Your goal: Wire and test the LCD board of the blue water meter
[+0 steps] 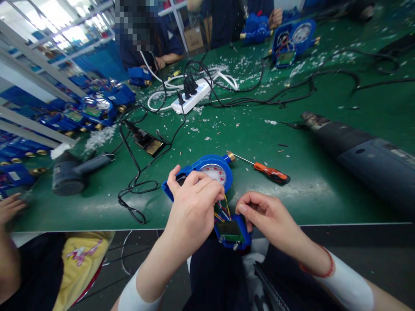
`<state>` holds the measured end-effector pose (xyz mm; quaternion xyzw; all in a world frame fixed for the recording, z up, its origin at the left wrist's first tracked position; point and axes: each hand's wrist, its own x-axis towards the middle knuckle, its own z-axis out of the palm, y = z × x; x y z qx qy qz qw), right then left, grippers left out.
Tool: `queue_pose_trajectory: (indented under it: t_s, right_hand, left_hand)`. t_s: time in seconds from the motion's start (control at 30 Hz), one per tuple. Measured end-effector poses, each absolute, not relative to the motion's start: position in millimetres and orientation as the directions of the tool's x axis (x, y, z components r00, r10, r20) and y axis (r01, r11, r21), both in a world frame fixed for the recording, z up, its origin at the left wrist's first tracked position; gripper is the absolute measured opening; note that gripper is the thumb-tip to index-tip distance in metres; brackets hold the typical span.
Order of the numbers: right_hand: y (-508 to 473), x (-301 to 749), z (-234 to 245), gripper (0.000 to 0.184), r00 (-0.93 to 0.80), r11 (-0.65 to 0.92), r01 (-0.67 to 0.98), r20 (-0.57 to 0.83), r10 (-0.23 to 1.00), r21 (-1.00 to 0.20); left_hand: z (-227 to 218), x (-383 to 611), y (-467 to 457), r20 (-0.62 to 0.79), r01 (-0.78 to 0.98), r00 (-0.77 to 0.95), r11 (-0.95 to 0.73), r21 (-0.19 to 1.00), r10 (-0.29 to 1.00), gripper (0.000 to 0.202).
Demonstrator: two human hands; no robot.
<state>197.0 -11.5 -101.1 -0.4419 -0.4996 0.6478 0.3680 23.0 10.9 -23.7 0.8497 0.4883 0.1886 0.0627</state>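
Observation:
A blue water meter [212, 169] with a round white dial lies at the near edge of the green table [317, 172]. Coloured wires [222, 211] run from it to its opened blue cover with a green circuit board [231, 232], which hangs over the table edge. My left hand [191, 203] rests on the meter body, fingers curled and pinched at the wires beside the dial. My right hand [264, 214] grips the right side of the opened cover, fingers bent around it.
An orange-handled screwdriver [267, 171] lies just right of the meter. A heat gun [363, 151] lies at right, another grey tool [74, 172] at left. A white power strip [191, 96] with black cables sits mid-table. Other people work at the far side; another person's hand [9, 207] is at left.

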Motion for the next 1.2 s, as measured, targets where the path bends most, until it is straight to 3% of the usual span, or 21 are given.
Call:
queue_pose_trajectory:
  t_s: [0.1,0.2,0.37,0.43,0.5,0.53,0.6,0.67,0.73,0.8,0.87,0.97,1.1,1.2]
  right_hand:
    - [-12.7,194.4,-103.6,0.031,-0.255,-0.192,-0.011,-0.183,0.949,-0.981]
    - [-11.8,190.1,-101.5,0.034,-0.198,-0.008,0.105,-0.029,0.98,-0.994]
    - [-10.2,180.8,-96.2,0.014,-0.259,0.109,0.154,0.066,0.964,-0.982]
    - [-10.9,178.7,-97.0,0.02,-0.275,0.067,0.104,0.036,0.961,-0.992]
    - [-11.9,178.0,-98.8,0.028,-0.282,-0.064,0.013,-0.065,0.957,-0.998]
    - [-12.4,178.0,-99.7,0.031,-0.288,-0.153,-0.038,-0.136,0.948,-0.988]
    - [-13.5,177.7,-100.9,0.039,-0.305,-0.315,-0.131,-0.264,0.915,-0.94]
    - [-15.2,176.5,-101.2,0.044,-0.319,-0.418,-0.201,-0.344,0.883,-0.886]
    - [-17.8,174.2,-101.1,0.046,-0.34,-0.474,-0.245,-0.383,0.859,-0.845]
    - [-21.4,171.1,-101.1,0.046,-0.365,-0.508,-0.272,-0.401,0.84,-0.817]
    - [-25.3,168.3,-101.3,0.045,-0.381,-0.53,-0.293,-0.412,0.828,-0.796]
    - [-29.9,165.4,-100.2,0.043,-0.393,-0.554,-0.329,-0.422,0.817,-0.765]
    - [-31.7,162.9,-97.1,0.038,-0.386,-0.562,-0.409,-0.421,0.821,-0.719]
    - [-31.8,160.5,-97.3,0.034,-0.365,-0.523,-0.437,-0.387,0.847,-0.732]
  left_hand:
    - [-24.9,23.3,9.2,0.243,0.808,0.454,-0.512,0.293,0.857,0.024]
    - [-26.1,24.5,8.2,0.223,0.812,0.457,-0.506,0.291,0.861,0.025]
    - [-27.2,26.8,9.7,0.214,0.805,0.471,-0.516,0.292,0.856,0.024]
    - [-30.8,24.5,5.7,0.288,0.782,0.461,-0.537,0.315,0.839,0.02]
    - [-39.6,19.5,-6.3,0.454,0.751,0.369,-0.548,0.369,0.811,0.012]
    - [-46.4,16.5,-15.5,0.56,0.721,0.283,-0.558,0.412,0.779,0.017]
    - [-64.2,11.2,-38.9,0.673,0.637,-0.068,-0.487,0.598,0.737,0.028]
    - [-85.1,8.8,-64.0,0.552,0.464,-0.357,-0.37,0.805,0.754,0.02]
    - [-104.5,9.5,-85.0,0.165,0.152,-0.558,-0.095,0.984,0.813,0.013]
    - [-118.1,12.2,-98.3,-0.22,-0.179,-0.502,0.148,0.973,0.836,0.019]
    - [-124.5,14.9,-103.7,-0.422,-0.418,-0.307,0.277,0.865,0.853,0.028]
    - [-124.6,15.9,-103.2,-0.465,-0.604,-0.059,0.339,0.721,0.883,0.037]
    - [-123.7,13.0,-101.9,-0.472,-0.721,0.142,0.418,0.553,0.87,0.041]
    - [-126.0,12.3,-103.3,-0.457,-0.728,0.207,0.448,0.519,0.865,0.044]
